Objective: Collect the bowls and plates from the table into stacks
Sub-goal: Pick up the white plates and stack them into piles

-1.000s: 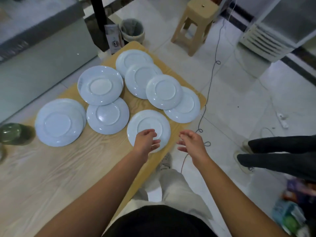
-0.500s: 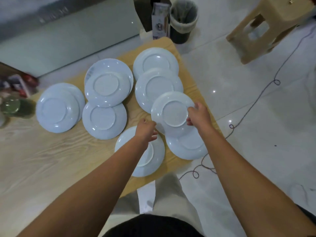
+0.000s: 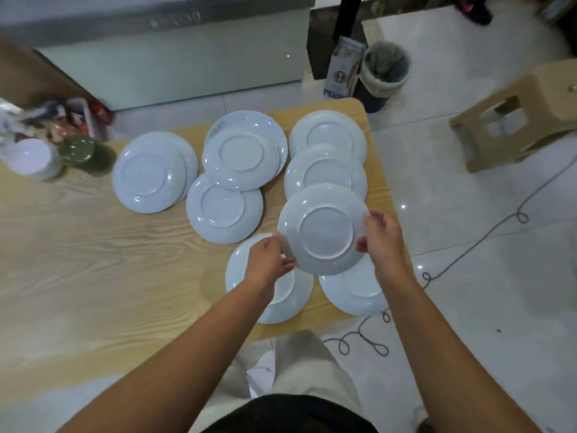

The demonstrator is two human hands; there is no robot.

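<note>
Blur smears the clutter at the upper left of the frame, where only a green jar [image 3: 83, 153] and a white lid [image 3: 31, 158] can be made out on the wooden table [image 3: 78, 251]. Both hands grip 1 lifted plate [image 3: 323, 229] at centre right, its foot ring facing the camera, so it is upside down and tilted slightly. The left hand [image 3: 268, 264] pinches its lower left rim; the right hand [image 3: 382, 239] clasps its right rim. This plate hides part of the near-left plate [image 3: 265, 307], the near-right plate [image 3: 349, 295] and the plate behind it [image 3: 324, 170]. The left forearm covers more of the near-left plate. All other plates also lie bottom-up. Being round, the held plate has no long axis.
</note>
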